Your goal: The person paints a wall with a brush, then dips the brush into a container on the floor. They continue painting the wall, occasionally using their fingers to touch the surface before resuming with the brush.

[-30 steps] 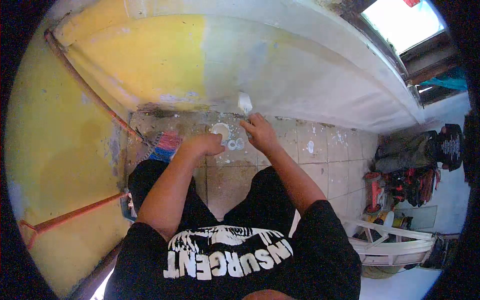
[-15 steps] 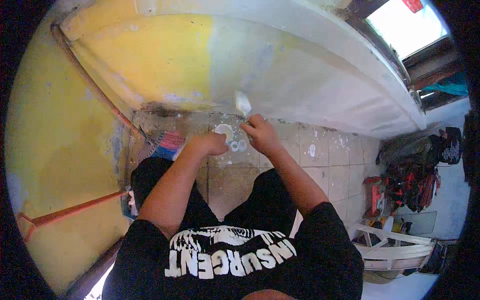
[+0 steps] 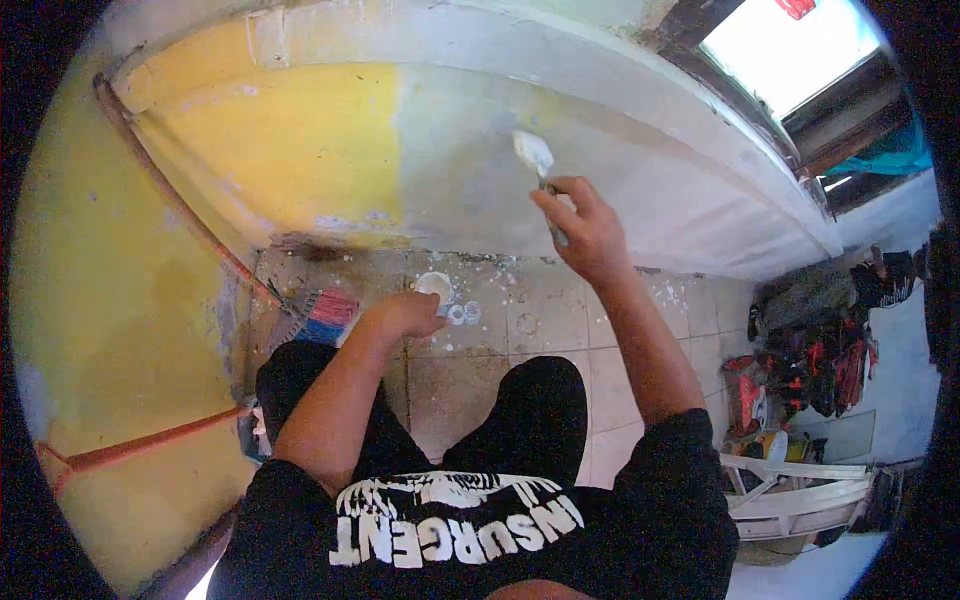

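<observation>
My right hand (image 3: 590,228) is closed round the handle of a paintbrush (image 3: 534,152). Its bristles, coated in white, point up in front of the pale grey-white stretch of wall (image 3: 470,195). To the left, bright yellow paint (image 3: 300,150) covers the wall up to a straight upright border. Low down, my left hand (image 3: 408,314) grips a small white paint container (image 3: 434,285) at its near edge; whitish paint shows inside. Small round white rings (image 3: 464,314) lie on the floor just beside that hand.
White splashes dot the tiled floor (image 3: 560,330). At left, a broom (image 3: 328,308) with pink and blue bristles has its long handle against the wall, above an orange-red pole (image 3: 150,437). Red and black gear (image 3: 790,385) and a white slatted frame (image 3: 795,500) stand at right.
My right hand has lifted the paintbrush up and to the right, away from the container and along the pale wall. My left hand stays low with the container, and the view has tilted slightly upward.
</observation>
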